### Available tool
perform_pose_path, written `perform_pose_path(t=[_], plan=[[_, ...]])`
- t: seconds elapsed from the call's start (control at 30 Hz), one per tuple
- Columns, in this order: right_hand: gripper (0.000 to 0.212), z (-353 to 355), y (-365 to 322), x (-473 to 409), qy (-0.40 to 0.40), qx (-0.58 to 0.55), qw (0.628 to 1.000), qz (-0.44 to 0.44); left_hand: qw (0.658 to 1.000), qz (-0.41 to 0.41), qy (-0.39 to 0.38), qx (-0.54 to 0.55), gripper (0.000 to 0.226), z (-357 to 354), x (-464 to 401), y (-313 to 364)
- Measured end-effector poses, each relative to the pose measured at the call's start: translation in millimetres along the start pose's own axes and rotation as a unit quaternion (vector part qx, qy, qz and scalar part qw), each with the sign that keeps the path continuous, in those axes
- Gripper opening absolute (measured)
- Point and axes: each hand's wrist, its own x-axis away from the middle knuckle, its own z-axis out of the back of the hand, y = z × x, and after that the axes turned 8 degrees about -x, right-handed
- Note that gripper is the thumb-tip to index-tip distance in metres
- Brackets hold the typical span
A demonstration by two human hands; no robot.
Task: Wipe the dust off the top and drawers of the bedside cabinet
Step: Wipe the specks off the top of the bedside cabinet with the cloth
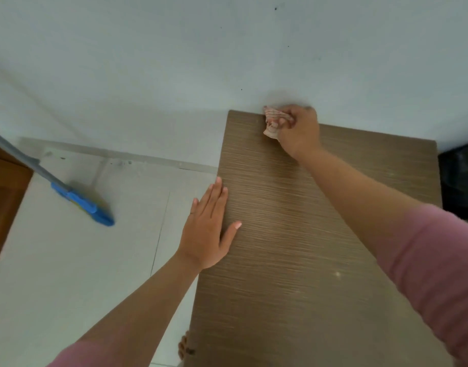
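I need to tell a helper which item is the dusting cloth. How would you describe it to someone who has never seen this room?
Find the brown wood-grain cabinet top against the white wall. At its far edge, the right hand grips a crumpled pinkish patterned cloth, the only fabric on the cabinet.

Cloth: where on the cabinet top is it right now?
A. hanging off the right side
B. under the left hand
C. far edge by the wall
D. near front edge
C: the right hand grips the cloth at the cabinet top's far edge against the wall; the left hand lies flat at the left edge, holding nothing.
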Motion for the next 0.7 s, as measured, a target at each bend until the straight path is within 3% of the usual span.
perform_pose_path(t=[0.13,0.4,0.7], plan=[[0.03,-19,-6,1,-0.004,0.048,0.999,0.015,1.0,0.003,-0.008,0.007,0.073,2,-1,-1],[0.032,-48,-25,5,-0.033,0.031,0.997,0.055,1.0,0.003,-0.006,0.007,0.072,0,0,-3],[0.031,-52,-18,39,-0.151,0.007,0.985,0.081,0.999,0.037,0.009,-0.03,0.072,-2,6,6]])
